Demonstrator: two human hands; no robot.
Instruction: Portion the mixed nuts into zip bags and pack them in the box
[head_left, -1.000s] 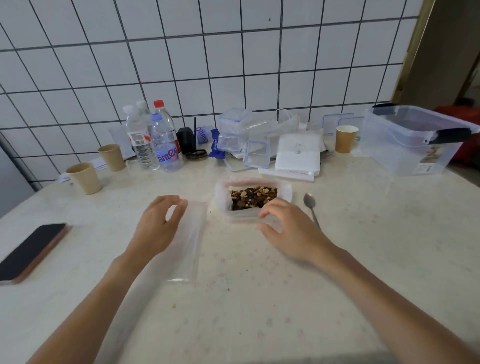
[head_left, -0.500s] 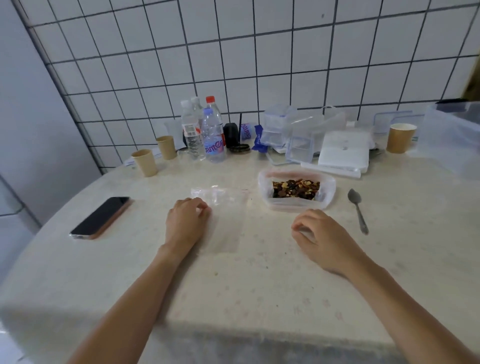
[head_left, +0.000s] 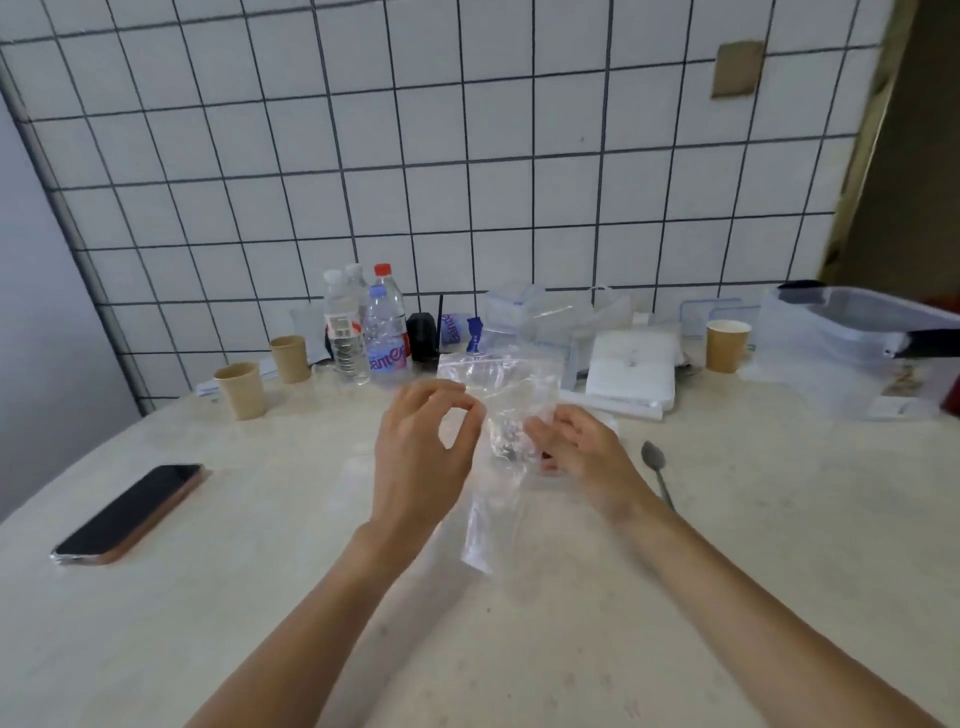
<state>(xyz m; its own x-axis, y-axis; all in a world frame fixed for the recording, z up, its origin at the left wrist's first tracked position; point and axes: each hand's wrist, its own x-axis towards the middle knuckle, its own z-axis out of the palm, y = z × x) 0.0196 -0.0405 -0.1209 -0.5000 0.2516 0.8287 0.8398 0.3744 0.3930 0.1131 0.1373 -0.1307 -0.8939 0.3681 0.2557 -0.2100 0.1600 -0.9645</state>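
Note:
A clear zip bag (head_left: 501, 395) is held upright above the table between both hands. My left hand (head_left: 423, 457) pinches its left side with fingertips, and my right hand (head_left: 582, 452) grips its right side. The bag hangs down to about the wrists and looks empty. The tub of mixed nuts (head_left: 511, 451) is mostly hidden behind the bag and my hands; only dark bits show through the plastic. A metal spoon (head_left: 657, 470) lies on the table just right of my right hand. The large clear storage box (head_left: 852, 353) with a black handle stands at the far right.
A phone (head_left: 130, 512) lies at the left. Paper cups (head_left: 241, 389) and water bottles (head_left: 384, 332) stand at the back left. A pile of clear bags and containers (head_left: 540, 317), a white packet (head_left: 631, 371) and another paper cup (head_left: 727, 345) line the tiled wall.
The zip bag lay flat on the table under my left hand; now both hands have lifted it upright in front of the nut tub. The view has tilted upward.

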